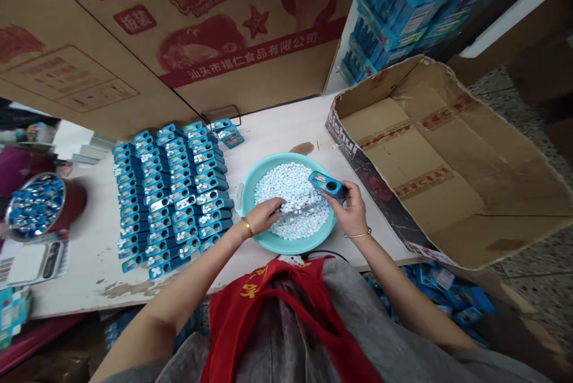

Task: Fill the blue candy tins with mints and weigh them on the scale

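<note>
A turquoise basin (pixel 286 245) full of small white candies (pixel 286 180) stands in front of me on the table. Over it, my left hand (pixel 265 215) pinches what looks like a clear scoop (pixel 295 209) loaded with candies; its outline is hard to make out. My right hand (pixel 350 210) grips a blue candy box (pixel 326 182) at the basin's right rim, tilted, its round hole facing up. Left of the basin, upright blue candy boxes (pixel 174 186) stand in several packed columns, many with white candies showing on top.
An open cardboard box (pixel 430 174) sits at the right. Behind stand large printed cartons (pixel 250 31) and stacked blue packs (pixel 398 13). A bowl (pixel 74 207) of shiny blue-and-silver pieces is at far left, near a white scale (pixel 29 262). Blue boxes (pixel 452 296) lie below the table.
</note>
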Motion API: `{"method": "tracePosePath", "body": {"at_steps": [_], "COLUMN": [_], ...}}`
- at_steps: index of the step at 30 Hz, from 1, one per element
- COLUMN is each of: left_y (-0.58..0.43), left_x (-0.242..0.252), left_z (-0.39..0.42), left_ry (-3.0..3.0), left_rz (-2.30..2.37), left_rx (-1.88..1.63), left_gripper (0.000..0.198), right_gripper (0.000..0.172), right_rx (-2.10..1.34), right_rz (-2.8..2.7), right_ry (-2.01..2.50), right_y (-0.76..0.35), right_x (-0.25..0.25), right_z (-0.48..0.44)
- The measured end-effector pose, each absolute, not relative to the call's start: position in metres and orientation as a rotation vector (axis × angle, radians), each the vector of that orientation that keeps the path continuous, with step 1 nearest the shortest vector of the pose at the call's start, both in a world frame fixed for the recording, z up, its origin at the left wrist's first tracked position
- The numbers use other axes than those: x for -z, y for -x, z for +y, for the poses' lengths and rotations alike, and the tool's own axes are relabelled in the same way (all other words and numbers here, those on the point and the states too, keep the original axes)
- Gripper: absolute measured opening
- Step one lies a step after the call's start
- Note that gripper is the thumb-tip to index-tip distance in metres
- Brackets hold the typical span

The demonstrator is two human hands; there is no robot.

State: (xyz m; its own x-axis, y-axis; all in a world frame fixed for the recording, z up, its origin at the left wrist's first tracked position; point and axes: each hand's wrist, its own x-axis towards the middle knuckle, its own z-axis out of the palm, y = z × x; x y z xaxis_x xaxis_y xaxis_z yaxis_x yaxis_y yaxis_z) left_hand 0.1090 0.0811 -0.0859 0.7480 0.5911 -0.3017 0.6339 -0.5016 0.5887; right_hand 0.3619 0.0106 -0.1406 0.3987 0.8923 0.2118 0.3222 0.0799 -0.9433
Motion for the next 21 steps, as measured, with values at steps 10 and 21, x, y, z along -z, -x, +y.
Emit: {"method": "tracePosePath", "body": {"at_steps": [10, 21], "left_y": [-0.132, -0.191], "left_x": [-0.023, -0.078], "left_z": [0.091, 0.066], "left_ry": [-2.585, -2.771], "left_rz": [0.952, 1.069], "left_rx": [0.473, 0.768], "left_gripper": [0.024, 0.023], "right_gripper": [0.032, 0.033], "right_rx": [-0.504, -0.531], "right_rz": [-1.506, -1.501], "right_ry": [1.360, 1.331], "right_y": [-0.339, -0.327], "right_x": [0.134, 0.142], "right_z": [0.009, 0.008]}}
